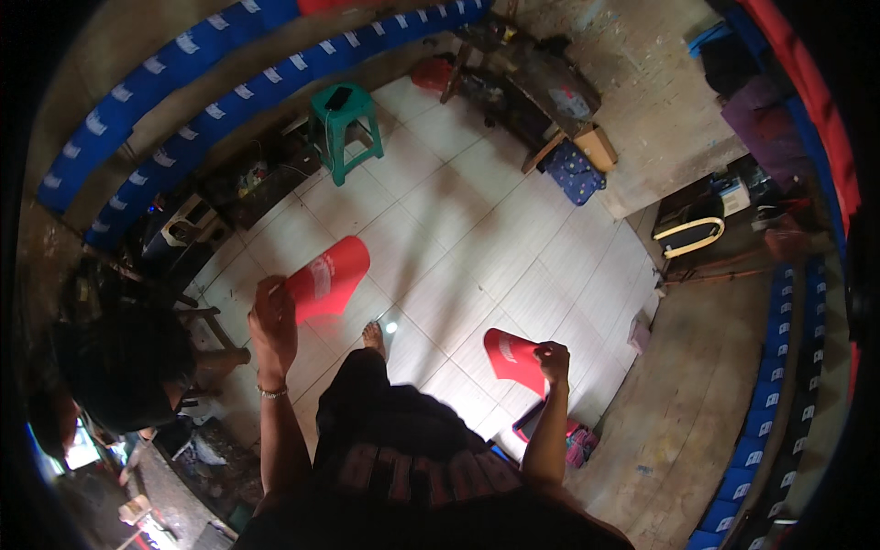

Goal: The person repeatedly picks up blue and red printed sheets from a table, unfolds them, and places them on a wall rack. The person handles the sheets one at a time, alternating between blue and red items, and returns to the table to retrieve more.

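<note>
My left hand (273, 323), with a bracelet at the wrist, grips one edge of a red printed fabric piece (333, 278). That piece spreads out to the right of the hand, above the tiled floor. A smaller-looking red printed fabric piece (512, 357) hangs to the left of my right hand (553, 361), its edge pinched between the fingers. Pale print shows on both pieces. The hands are wide apart, with my dark printed shirt (426, 474) and a bare foot (373, 337) between them.
Another person (124, 364) is close at the left, beside a lit work table (161, 481). A green plastic stool (344, 106) bears a phone (339, 99). A wooden bench (550, 96) stands at the back. Rows of blue fabric pieces (158, 65) line the walls.
</note>
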